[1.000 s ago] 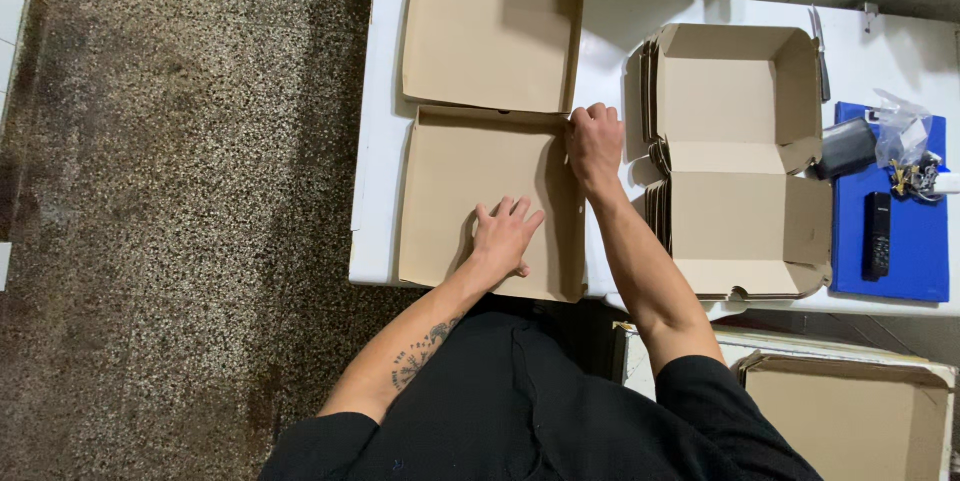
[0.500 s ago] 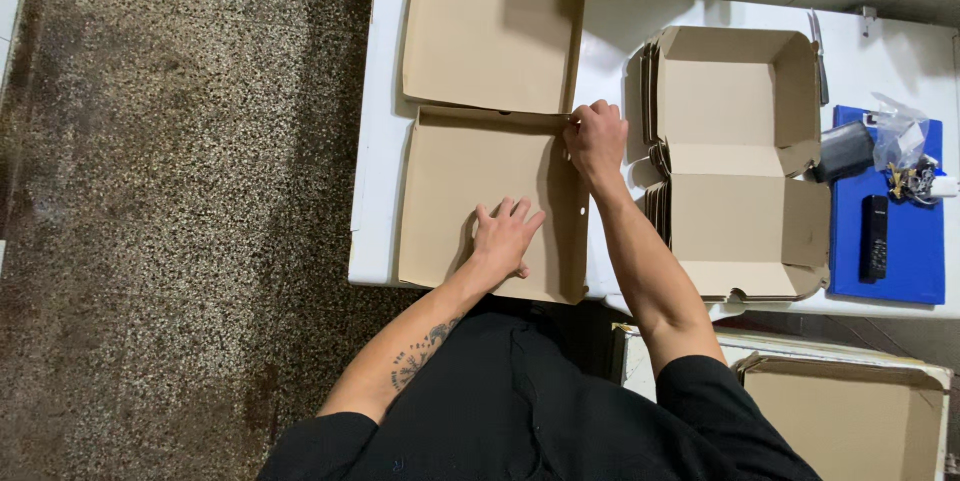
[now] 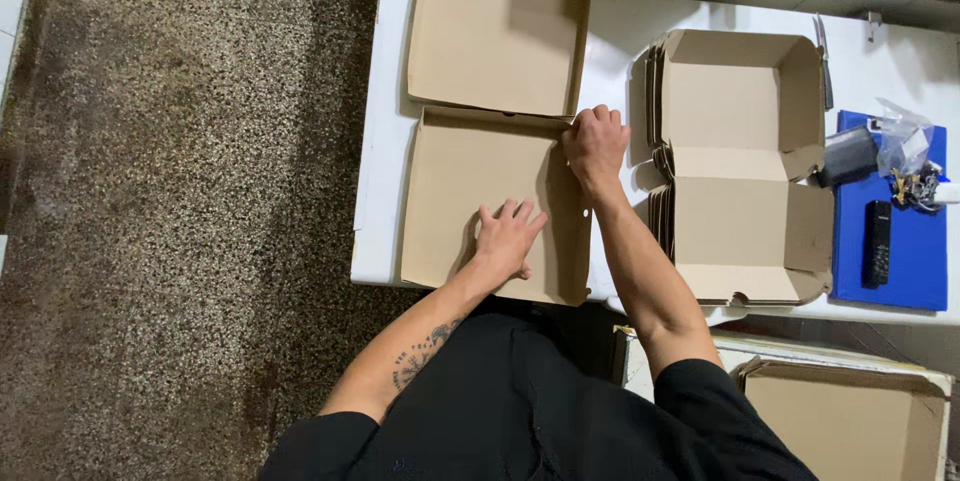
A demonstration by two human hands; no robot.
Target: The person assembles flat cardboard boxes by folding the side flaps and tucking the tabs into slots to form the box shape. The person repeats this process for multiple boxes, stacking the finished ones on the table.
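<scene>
Cardboard box (image 3: 470, 181) (unfolded): left hand (image 3: 508, 237) flat, right hand (image 3: 594, 141) gripping flap.

The person wears a plain black garment of soft, matte fabric that covers the chest and shoulders and shows loose folds across the front. Its sleeves are pushed or cut short, ending above the elbows, so both forearms are bare down to the wrists. The left forearm carries a dark tattoo (image 3: 418, 358) on its inner side, a rounded pattern of fine lines and dots; its detail is too small to make out. The left hand (image 3: 506, 238) and the right hand (image 3: 594, 144) are bare, with no gloves; no ring, watch or bracelet shows on fingers or wrists. Nails look short and unpainted.
</scene>
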